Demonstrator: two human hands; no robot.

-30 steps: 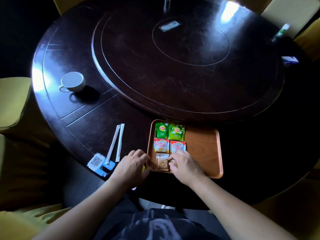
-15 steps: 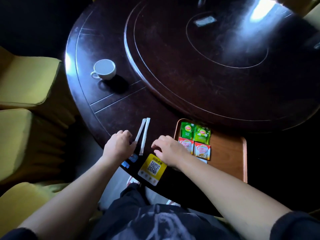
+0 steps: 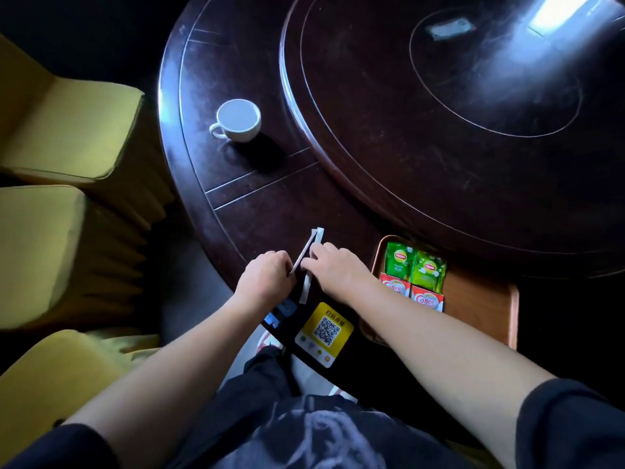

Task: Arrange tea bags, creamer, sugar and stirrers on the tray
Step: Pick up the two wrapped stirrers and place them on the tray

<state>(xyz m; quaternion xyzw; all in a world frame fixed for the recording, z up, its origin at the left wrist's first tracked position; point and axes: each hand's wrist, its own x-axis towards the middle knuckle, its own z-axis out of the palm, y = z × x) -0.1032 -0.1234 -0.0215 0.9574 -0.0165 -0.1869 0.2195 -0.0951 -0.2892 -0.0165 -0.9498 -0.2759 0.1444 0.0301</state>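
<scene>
Two white paper-wrapped stirrers lie side by side on the dark table, left of the tray. My left hand (image 3: 267, 275) pinches the near end of the thin left stirrer (image 3: 304, 252). My right hand (image 3: 334, 265) curls its fingertips over the middle of the wider right stirrer (image 3: 305, 289). The brown tray (image 3: 480, 299) sits at the table's near edge on the right. It holds two green tea bags (image 3: 414, 265) at its far left corner, with two red-and-white creamer packets (image 3: 411, 294) just below them. My right forearm hides the tray's near left part.
A white cup (image 3: 238, 120) stands further back on the left. A yellow QR card (image 3: 324, 333) and a blue card (image 3: 280, 311) lie at the near edge. The raised turntable (image 3: 439, 130) fills the table's middle. Yellow chairs (image 3: 50, 248) stand at left.
Both hands have left the tray and moved left to the two stirrers, each closing on one. My view has swung left, so the tray now sits at the right.
</scene>
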